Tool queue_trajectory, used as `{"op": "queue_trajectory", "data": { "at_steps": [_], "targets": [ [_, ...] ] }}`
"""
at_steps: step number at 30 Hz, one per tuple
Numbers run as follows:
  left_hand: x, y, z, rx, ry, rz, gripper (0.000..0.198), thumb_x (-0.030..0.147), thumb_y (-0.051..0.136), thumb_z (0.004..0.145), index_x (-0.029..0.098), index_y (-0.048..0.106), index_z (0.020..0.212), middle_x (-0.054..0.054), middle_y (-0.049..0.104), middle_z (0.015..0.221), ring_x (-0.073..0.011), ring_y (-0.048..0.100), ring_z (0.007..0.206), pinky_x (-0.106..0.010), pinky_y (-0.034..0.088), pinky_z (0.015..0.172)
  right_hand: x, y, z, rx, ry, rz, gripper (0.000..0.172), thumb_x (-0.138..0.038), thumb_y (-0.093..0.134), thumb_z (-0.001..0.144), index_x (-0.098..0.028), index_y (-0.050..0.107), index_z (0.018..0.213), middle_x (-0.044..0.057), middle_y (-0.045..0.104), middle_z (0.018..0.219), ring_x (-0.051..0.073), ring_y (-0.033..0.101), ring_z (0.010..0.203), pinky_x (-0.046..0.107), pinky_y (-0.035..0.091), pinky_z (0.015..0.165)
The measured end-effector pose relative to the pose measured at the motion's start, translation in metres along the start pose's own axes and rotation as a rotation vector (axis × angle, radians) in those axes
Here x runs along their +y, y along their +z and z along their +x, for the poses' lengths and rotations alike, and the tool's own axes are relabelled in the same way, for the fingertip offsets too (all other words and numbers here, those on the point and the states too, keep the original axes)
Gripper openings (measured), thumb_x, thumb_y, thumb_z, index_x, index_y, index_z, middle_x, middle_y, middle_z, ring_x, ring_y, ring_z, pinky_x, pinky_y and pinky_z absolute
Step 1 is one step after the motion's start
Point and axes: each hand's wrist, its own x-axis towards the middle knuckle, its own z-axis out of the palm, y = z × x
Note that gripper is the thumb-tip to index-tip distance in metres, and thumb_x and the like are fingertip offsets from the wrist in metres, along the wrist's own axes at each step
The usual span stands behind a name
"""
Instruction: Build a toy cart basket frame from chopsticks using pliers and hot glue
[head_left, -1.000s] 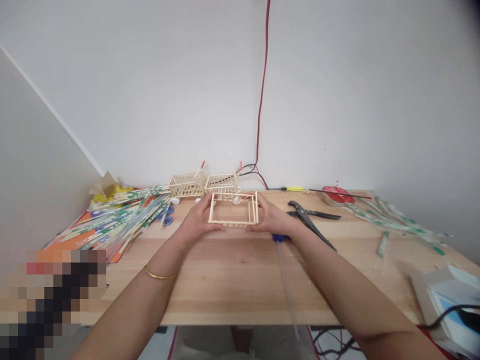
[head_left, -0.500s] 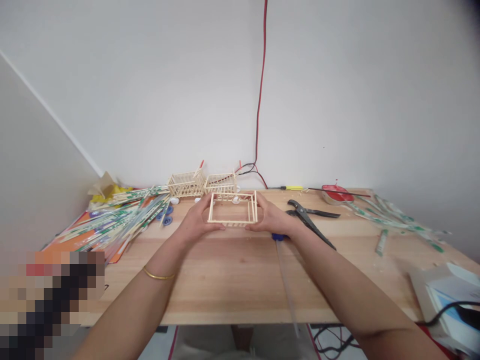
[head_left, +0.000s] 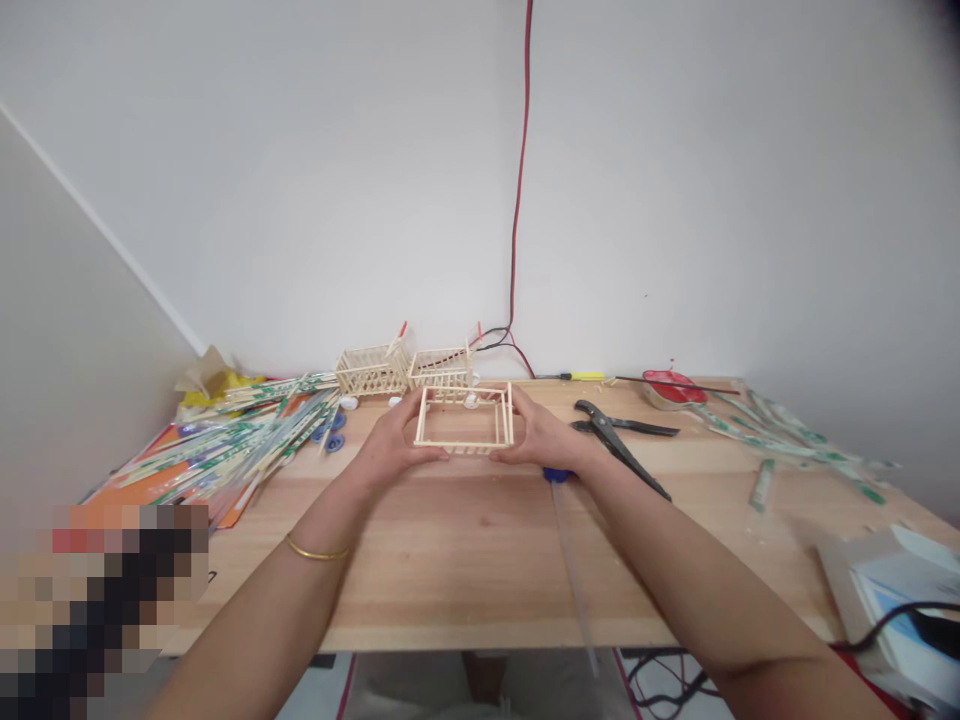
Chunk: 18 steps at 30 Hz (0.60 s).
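The stick frame (head_left: 459, 445) is held over the middle of the counter (head_left: 450, 570), in front of two stick carts (head_left: 373, 372); whether its underside touches the wood I cannot tell. The left hand (head_left: 391, 438) pinches one end and the right hand (head_left: 541, 434) pinches the other, each thumb along the near lower edge.

The likeliest trouble is the squeeze itself: the sticks look thin, so too much inward pressure could bow one or pop a corner joint. Uneven pressure, one hand pushing harder or twisting, could rack the open rectangle out of square. Moving it away from the body risks snagging the nearer cart, whose white wheel (head_left: 471, 401) shows through the frame.

By the right forearm, the pliers (head_left: 619, 445) lie close enough to be bumped by a careless elbow. The clear rod (head_left: 574, 570) with a blue head (head_left: 556, 474) projects past the counter's near edge, so a brush could send it to the floor.
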Motion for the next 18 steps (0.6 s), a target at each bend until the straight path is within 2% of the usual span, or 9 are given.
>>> {"op": "queue_trajectory", "data": {
  "at_steps": [7, 10, 12, 16, 18],
  "targets": [
    [-0.0004, -0.0002, -0.0007, -0.017, 0.011, 0.036, 0.089, 0.041, 0.08, 0.056, 0.018, 0.042, 0.133, -0.013, 0.05, 0.134, -0.0308, 0.046, 0.123, -0.044, 0.033, 0.104, -0.0009, -0.0002, 0.0002, 0.0, 0.003, -0.007, 0.082, -0.028, 0.076, 0.061, -0.023, 0.036, 0.134, 0.01, 0.044, 0.134, 0.024, 0.043, 0.123, 0.04, 0.032, 0.105],
    [-0.0024, 0.0005, -0.0012, -0.017, -0.002, 0.028, 0.09, 0.041, 0.08, 0.055, 0.018, 0.042, 0.134, -0.013, 0.048, 0.135, -0.0313, 0.043, 0.126, -0.044, 0.03, 0.107, -0.0014, -0.0002, 0.0004, 0.0, 0.007, -0.006, 0.082, -0.028, 0.076, 0.061, -0.023, 0.037, 0.133, 0.009, 0.045, 0.134, 0.024, 0.043, 0.123, 0.04, 0.032, 0.105],
    [-0.0037, 0.0019, -0.0012, -0.015, -0.04, -0.052, 0.098, 0.041, 0.081, 0.054, 0.018, 0.035, 0.138, -0.015, 0.044, 0.139, -0.0315, 0.039, 0.129, -0.044, 0.027, 0.109, -0.0009, -0.0001, 0.0005, 0.001, 0.014, 0.017, 0.083, -0.027, 0.077, 0.06, -0.023, 0.037, 0.133, 0.009, 0.045, 0.134, 0.024, 0.043, 0.123, 0.04, 0.032, 0.105],
    [-0.0004, 0.004, -0.0005, -0.001, -0.082, -0.335, 0.124, 0.044, 0.083, 0.048, 0.02, 0.011, 0.146, -0.019, 0.025, 0.149, -0.0313, 0.028, 0.136, -0.043, 0.024, 0.111, 0.0022, 0.0013, 0.0006, -0.025, 0.044, 0.164, 0.084, -0.027, 0.077, 0.062, -0.025, 0.036, 0.135, 0.008, 0.047, 0.133, 0.024, 0.045, 0.122, 0.04, 0.035, 0.104],
    [0.0043, 0.0036, 0.0, 0.012, -0.079, -0.386, 0.126, 0.044, 0.084, 0.046, 0.021, 0.012, 0.146, -0.018, 0.02, 0.151, -0.033, 0.024, 0.137, -0.044, 0.023, 0.111, 0.0044, 0.0026, 0.0008, -0.052, 0.072, 0.272, 0.084, -0.028, 0.077, 0.063, -0.026, 0.036, 0.135, 0.008, 0.047, 0.134, 0.024, 0.045, 0.123, 0.04, 0.036, 0.102]
  ]
}}
